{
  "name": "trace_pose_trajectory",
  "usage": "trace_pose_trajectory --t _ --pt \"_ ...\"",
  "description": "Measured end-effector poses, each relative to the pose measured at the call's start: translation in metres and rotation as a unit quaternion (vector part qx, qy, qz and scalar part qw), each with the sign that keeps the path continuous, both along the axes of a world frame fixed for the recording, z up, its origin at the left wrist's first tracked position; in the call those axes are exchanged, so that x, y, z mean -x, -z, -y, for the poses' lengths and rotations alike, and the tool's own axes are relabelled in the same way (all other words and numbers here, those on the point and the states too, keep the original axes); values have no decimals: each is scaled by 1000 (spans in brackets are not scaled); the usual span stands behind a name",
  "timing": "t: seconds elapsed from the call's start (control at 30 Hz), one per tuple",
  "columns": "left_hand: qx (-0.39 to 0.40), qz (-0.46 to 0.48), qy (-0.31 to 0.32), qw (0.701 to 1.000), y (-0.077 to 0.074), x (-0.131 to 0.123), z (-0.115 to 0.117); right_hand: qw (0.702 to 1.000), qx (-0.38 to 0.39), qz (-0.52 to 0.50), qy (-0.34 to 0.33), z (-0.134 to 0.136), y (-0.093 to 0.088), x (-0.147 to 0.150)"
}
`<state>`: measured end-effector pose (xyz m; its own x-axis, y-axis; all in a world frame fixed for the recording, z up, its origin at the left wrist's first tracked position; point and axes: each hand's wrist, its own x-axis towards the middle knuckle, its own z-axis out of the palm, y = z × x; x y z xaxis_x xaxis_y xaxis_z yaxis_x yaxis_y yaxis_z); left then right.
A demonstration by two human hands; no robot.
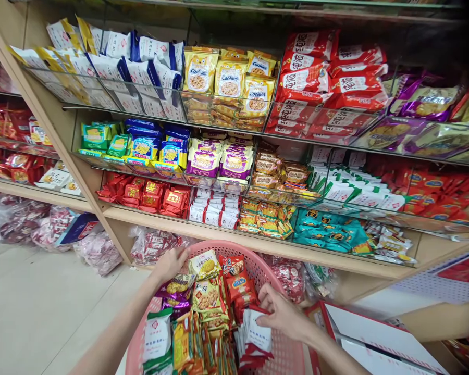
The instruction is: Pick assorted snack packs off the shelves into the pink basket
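Note:
A round pink plastic basket [293, 349] is in front of me, filled with small snack packets. My left hand [172, 265] is at its upper left rim, fingers curled over the edge beside purple packets [176, 291] and a pale yellow packet [204, 264]. On the basket's right side, my right hand [278, 308] has its thumb and bent fingers at a bunch of white and red packets [256, 336]. Red packets [240, 286] lie just left of those fingers. Green and white packets [157, 336] and orange-green packets [183, 338] stand in the lower part.
Glass-fronted shelves behind the basket hold rows of wrapped snacks, including cookie packets [230, 78] and teal packets [328, 229]. Clear bags of packets [156, 245] lie beneath the bottom shelf. To the right stands an open white and red carton [371, 333]. Tiled floor [62, 307] shows at left.

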<state>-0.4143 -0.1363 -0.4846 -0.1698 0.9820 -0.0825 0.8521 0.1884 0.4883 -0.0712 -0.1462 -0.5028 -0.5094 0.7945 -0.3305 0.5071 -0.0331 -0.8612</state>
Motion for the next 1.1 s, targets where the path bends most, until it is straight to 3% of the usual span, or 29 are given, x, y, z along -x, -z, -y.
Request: trace_pose_trajectory --t 0.17,0.57,0.9,1.1 --pt "3 8 -7 1000 -1 -1 1 991 -108 77 -10 10 -3 -1" --pt "-6 18 -3 1000 6 3 -1 976 -132 172 -31 44 -28 6" --pt "-3 7 -3 1000 5 2 -1 956 -191 198 -98 57 -14 -3" --pt "-11 -2 0 1000 8 4 -1 950 -203 191 -142 57 -18 -5"
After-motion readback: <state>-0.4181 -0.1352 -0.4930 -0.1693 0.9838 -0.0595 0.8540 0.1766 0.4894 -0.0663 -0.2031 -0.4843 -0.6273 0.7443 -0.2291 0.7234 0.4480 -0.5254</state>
